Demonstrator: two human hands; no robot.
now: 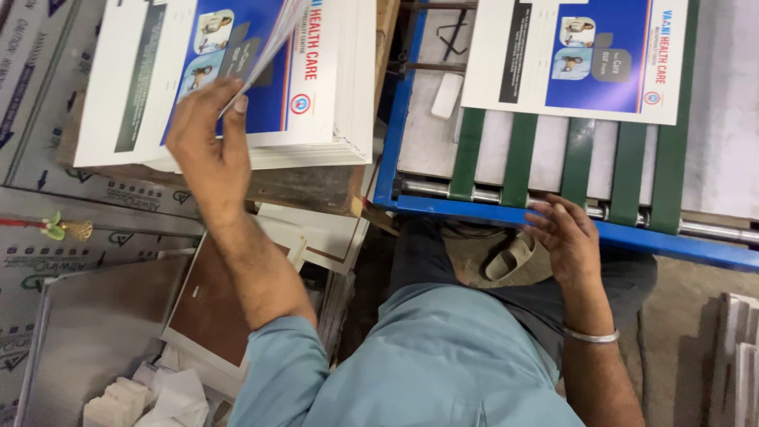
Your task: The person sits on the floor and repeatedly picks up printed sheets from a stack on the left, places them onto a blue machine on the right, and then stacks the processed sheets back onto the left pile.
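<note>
Printed sheets (316, 95), white with a blue panel, lie in a thick stack on a wooden bench (308, 190) at upper left; the left hand (207, 146) lifts the top sheet (265, 47) by its near corner, fingers closed on it, and the sheet curls upward. Feed table (490, 209), blue-framed with green belts and steel rollers, stands just right of the stack, and one printed sheet (577, 59) already lies on the belts. Right hand (563, 237) rests at the table's front rail, fingers spread and holding nothing, fingertips near a roller. Bangle (591, 336) sits on that wrist. Sandalled foot (514, 261) is tucked just under the rail.

Risks, as judged:
- The curled sheet may crease or tear at the pinched corner, since one hand carries it alone
- A second sheet may lift with it if the edges cling
- The stack's right edge sits at the bench edge; a sideways pull could fan it off
- Fingers or bangle could catch at the roller if the belts run
</note>
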